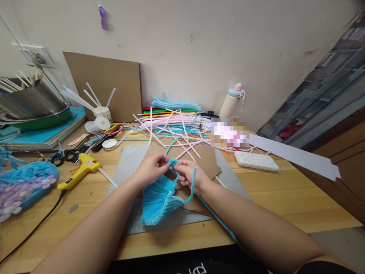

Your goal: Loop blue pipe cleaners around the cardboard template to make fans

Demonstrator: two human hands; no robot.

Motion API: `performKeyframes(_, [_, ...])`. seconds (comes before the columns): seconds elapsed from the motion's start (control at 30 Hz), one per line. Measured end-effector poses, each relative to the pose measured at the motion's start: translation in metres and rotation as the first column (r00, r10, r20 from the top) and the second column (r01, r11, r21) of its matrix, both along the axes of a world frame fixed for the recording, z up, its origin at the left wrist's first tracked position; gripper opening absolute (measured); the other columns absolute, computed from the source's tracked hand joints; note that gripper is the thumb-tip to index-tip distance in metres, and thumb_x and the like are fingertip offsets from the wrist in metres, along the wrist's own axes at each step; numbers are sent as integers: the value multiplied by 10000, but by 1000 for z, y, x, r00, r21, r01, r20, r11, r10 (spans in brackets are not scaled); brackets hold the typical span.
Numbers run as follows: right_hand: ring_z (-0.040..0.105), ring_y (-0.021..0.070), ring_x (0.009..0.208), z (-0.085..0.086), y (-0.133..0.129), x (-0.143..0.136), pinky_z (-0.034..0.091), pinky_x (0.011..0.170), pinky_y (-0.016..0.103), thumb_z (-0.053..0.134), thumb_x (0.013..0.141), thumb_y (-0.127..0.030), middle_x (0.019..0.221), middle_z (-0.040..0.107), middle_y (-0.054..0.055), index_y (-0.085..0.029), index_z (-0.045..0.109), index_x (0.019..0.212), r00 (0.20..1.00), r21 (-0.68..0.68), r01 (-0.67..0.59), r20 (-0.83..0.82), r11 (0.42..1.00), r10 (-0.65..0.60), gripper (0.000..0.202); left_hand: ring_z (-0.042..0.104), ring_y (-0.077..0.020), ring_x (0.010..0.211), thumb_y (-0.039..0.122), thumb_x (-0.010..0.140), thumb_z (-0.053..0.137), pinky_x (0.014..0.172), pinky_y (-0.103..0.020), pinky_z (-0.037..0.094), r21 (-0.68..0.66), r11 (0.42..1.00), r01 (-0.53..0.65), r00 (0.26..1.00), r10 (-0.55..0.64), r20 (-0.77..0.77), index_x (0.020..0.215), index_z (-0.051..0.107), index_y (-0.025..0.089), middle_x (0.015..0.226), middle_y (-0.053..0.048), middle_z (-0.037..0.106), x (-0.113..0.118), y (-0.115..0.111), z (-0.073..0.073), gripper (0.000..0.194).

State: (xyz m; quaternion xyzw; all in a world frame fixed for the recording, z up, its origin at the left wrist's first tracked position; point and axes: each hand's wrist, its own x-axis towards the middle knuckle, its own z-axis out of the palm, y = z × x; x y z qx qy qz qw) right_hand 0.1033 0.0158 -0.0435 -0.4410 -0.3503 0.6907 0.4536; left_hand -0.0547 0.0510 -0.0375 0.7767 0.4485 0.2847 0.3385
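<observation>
Piece (159, 199): fuzzy, blue, curved w/ ribs; L hand (151, 168) & R hand (190, 176) pinching its far end.

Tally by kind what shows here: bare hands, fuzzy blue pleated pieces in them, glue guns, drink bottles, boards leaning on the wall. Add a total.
Left hand and right hand: 2
Blue pleated piece: 1
Glue gun: 1
Bottle: 1
Leaning board: 1
Total: 6

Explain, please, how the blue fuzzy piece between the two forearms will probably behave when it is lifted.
The blue fuzzy piece is probably light for its size, as it seems made of thin strips. It should flex yet hold its shape, since one bent strip stands up beside the right hand. Its fuzzy surface looks unlikely to slip.
</observation>
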Motion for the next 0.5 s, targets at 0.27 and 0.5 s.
performKeyframes(0.27, [403,35,361,-1,-3,0,215,304,142,681,593,-303,530,494,-49,-151,513,698,995,-2,-79,67,997,79,249,452,-97,534,315,702,549,492,-200,336,-44,998,-33,999,33,-5,759,589,163,594,32,540,1,-4,7,167])
performKeyframes(0.5, [396,25,387,-6,-2,1,199,310,130,718,577,-266,512,460,-60,-138,542,701,997,-39,-74,-6,997,74,250,428,-93,517,321,686,566,497,-204,332,-25,997,-68,997,67,-50,743,602,168,567,38,526,1,-6,13,168])
